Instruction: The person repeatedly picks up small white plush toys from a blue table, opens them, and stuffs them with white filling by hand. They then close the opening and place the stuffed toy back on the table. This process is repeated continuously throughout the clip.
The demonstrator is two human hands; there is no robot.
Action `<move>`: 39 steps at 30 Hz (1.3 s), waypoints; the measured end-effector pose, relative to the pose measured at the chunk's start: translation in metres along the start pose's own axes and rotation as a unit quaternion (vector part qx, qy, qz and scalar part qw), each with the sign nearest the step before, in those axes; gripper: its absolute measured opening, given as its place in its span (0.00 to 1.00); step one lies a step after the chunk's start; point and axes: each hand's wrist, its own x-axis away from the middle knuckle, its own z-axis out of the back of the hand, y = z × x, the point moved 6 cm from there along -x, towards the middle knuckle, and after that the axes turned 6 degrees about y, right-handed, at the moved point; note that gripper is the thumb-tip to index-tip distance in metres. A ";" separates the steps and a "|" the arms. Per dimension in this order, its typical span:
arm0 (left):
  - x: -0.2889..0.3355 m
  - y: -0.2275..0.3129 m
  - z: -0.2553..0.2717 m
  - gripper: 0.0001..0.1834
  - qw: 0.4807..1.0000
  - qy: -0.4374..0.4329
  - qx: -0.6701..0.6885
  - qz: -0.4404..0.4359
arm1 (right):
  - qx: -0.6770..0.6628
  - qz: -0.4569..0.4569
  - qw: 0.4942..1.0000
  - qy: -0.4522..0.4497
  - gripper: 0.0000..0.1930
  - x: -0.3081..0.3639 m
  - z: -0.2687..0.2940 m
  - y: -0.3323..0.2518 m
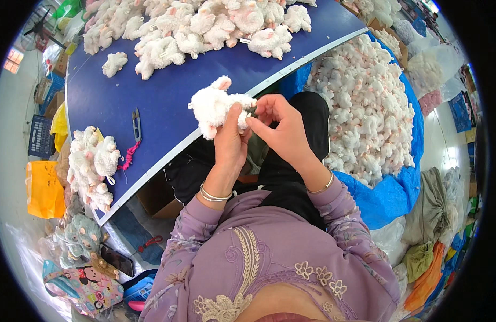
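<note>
A small white plush toy (209, 106) with pinkish ears is held above the near edge of the blue table (167, 91). Fingers and thumb of my left hand (230, 140) wrap round its lower side. My right hand (284, 129) is at the toy's right end, thumb and fingers pinched close against it; what exactly they grip there is too small to make out. On the table to the left lie thread snips (136, 126) with a pink cord (130, 155) tied to them.
Many similar plush toys (205, 27) are heaped at the table's far side, and a smaller pile (89, 166) sits at its left corner. To my right stands a big blue sack (403, 185) full of white toys. A phone (117, 260) lies at lower left beside a patterned bag (89, 290).
</note>
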 end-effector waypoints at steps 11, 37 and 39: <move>-0.001 0.002 -0.005 0.17 0.999 -0.005 0.009 -0.033 | 0.064 0.097 0.991 -0.061 0.09 0.003 -0.008 -0.014; -0.019 0.020 0.001 0.21 0.991 -0.113 -0.065 -0.003 | 0.278 0.258 0.902 -0.205 0.11 0.000 0.009 -0.047; -0.020 0.024 0.002 0.22 0.991 -0.112 -0.066 -0.013 | 0.233 0.263 0.921 -0.167 0.11 0.006 0.016 -0.035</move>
